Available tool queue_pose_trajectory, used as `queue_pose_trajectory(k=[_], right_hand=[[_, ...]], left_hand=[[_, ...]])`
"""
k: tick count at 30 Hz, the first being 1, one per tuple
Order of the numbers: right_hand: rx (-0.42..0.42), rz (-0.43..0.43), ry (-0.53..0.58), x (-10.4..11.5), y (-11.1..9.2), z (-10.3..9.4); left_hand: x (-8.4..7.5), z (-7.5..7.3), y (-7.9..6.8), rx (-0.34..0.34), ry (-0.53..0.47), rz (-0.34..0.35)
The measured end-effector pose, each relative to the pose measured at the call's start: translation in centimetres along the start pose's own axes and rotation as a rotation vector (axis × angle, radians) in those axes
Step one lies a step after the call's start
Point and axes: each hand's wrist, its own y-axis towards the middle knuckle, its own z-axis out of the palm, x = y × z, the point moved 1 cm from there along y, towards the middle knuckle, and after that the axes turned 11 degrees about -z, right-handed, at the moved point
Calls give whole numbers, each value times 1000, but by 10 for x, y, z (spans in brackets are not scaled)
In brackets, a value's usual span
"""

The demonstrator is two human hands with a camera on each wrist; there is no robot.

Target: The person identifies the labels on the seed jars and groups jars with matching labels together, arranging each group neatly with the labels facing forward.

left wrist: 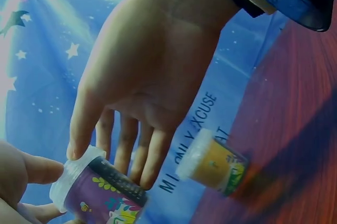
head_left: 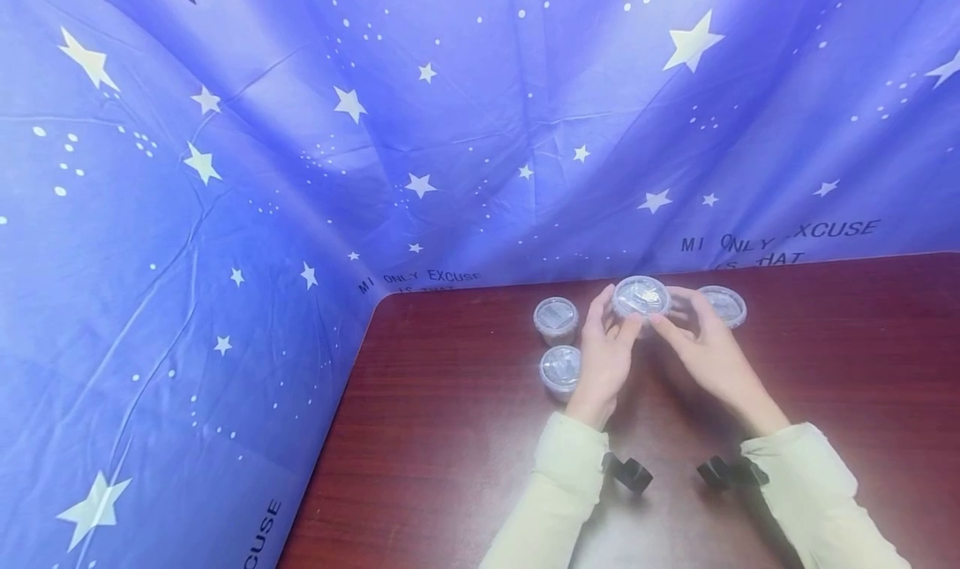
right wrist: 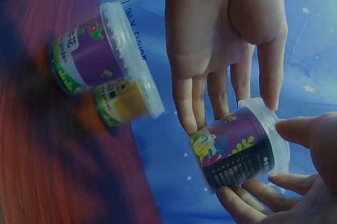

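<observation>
Both hands hold one small plastic tub (head_left: pixel 641 296) with a clear lid, raised over the far part of the table. Its wrapper is purple with printed leaves and a dark text panel, as the right wrist view shows. My left hand (head_left: pixel 606 361) grips it from the left, thumb at the lid's rim and fingers along the side. From the other side my right hand (head_left: pixel 712 352) pinches it, thumb also at the rim. Two lidded tubs, a rear one (head_left: pixel 556 319) and a nearer one (head_left: pixel 561 369), stand beside the left hand. Partly behind the right hand is another tub (head_left: pixel 726 305).
A dark red wooden table (head_left: pixel 450 436) carries the tubs. Blue cloth (head_left: pixel 450 127) with stars and lettering hangs along its back and left edges. Black wrist devices, one on the left cuff (head_left: pixel 632 474) and one on the right (head_left: pixel 716 471), stick out inward.
</observation>
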Motion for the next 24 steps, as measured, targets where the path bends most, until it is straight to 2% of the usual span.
queue_pose_trajectory(k=[6,14,24], right_hand=[[-20,-32,57,8,-2,2],[-44,-114,93,16,-4,4],[-3,-112,96,28,-9,8]], left_hand=[[-7,-9,-9,24,18,-10],[-16,-24,-18,89,116,5],[-21,-43,-24,92,112,-4]])
